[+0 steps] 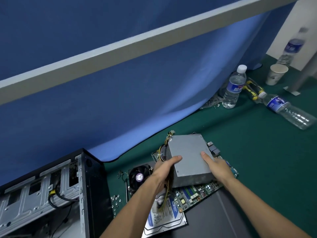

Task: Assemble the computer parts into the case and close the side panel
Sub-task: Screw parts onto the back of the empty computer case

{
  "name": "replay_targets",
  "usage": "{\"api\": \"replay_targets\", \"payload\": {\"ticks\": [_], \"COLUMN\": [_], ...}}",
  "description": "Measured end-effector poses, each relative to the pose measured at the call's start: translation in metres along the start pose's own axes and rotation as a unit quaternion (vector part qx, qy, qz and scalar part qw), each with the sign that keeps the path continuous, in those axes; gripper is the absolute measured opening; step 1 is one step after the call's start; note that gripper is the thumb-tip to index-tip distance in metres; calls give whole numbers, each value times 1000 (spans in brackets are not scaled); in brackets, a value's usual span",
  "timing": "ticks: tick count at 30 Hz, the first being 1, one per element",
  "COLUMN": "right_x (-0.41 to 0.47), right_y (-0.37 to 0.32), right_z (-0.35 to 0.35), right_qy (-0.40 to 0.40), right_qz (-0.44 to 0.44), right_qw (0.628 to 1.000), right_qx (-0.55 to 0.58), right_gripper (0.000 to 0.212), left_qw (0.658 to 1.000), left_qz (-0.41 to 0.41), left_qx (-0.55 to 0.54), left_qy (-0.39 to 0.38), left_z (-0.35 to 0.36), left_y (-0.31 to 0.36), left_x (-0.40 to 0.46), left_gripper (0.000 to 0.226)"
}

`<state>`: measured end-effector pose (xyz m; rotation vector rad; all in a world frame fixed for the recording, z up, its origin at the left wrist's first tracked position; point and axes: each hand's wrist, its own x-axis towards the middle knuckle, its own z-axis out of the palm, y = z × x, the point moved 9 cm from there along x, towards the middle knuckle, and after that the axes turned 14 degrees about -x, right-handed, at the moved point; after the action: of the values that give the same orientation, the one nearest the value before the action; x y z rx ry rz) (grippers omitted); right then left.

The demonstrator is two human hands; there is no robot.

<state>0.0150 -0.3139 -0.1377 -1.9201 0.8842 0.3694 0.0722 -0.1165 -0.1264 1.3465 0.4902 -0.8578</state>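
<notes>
**benchrat:** Forearms are coming in from the bottom edge, and both hands are clamping the power supply (189, 158). Left hand (163, 170) is curling round the cable side, thumb lying on top, grip also bunching up the yellow-and-black wire loom (167, 186) so it isn't dangling everywhere. Right hand (217, 166) is wrapping the opposite edge, thumb up top too. So both grips are closed on the box, no free hand.

**sata_sam:** Where's it sitting though?

**benchrat:** I can't tell whether it's lifted or resting, but it's sitting right over the motherboard (193, 191), which is lying flat on the green bench (257, 152). Two-handed hold makes sense to me, it looks like a heavy lump to be holding over bare components.

**sata_sam:** And the case?

**benchrat:** Case (56, 191) is standing open at the left, well apart from the supply, metal bays showing. Hard drive (164, 219) is lying label up just beside the board, cooler fan (139, 176) next to it, loose screws (115, 201) parked between the fan and the case. Side panel (217, 215) is lying flat under the right forearm, so I'd guess it's going on last.
</notes>
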Motion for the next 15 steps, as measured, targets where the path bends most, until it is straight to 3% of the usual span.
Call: {"api": "replay_targets", "payload": {"ticks": [4, 7, 10, 15], "right_x": [-4, -13, -21, -65], "right_y": [-4, -28, -67, -154], "right_z": [0, 6, 24, 66], "right_qy": [-37, -82, -124, -244], "right_qz": [7, 12, -8, -44], "right_qw": [999, 995, 986, 920], "right_qx": [-6, 46, 115, 302], "right_gripper": [69, 62, 58, 51], "left_qw": [996, 979, 971, 966], "left_qz": [55, 93, 121, 160], "left_qx": [40, 141, 165, 178], "left_qy": [64, 118, 124, 97], "left_z": [-3, -13, -30, -60], "left_y": [34, 78, 121, 190], "left_x": [-13, -39, -74, -142], "left_gripper": [76, 72, 67, 53]}}
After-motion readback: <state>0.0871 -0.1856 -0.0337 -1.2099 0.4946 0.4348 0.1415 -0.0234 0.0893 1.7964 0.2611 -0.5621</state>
